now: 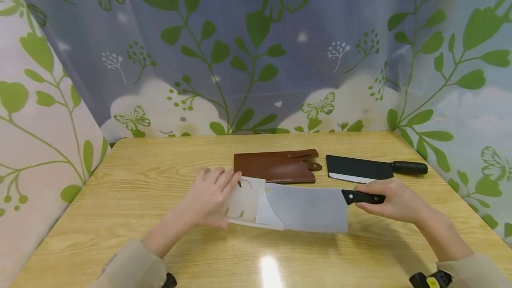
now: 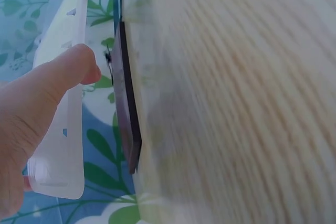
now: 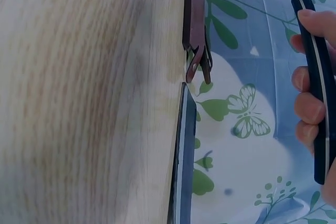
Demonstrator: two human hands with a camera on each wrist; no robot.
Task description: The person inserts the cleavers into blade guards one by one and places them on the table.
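Note:
My left hand (image 1: 210,197) grips a white plastic blade guard (image 1: 242,201) by its left end. In the left wrist view the thumb presses along one face of the guard (image 2: 58,153). My right hand (image 1: 394,201) holds a cleaver by its black riveted handle (image 1: 362,197), fingers wrapped round it in the right wrist view. The wide silver blade (image 1: 312,208) points left, its front end inside the guard's mouth and the rest bare. Guard and cleaver are held above the table, in line with each other.
Behind the guard, a brown leather sheath (image 1: 272,168) lies on the wooden table (image 1: 160,163). To its right lies a second cleaver, dark-bladed (image 1: 360,170) with a pale edge and a round black handle (image 1: 410,168). A patterned curtain (image 1: 224,79) hangs behind the table.

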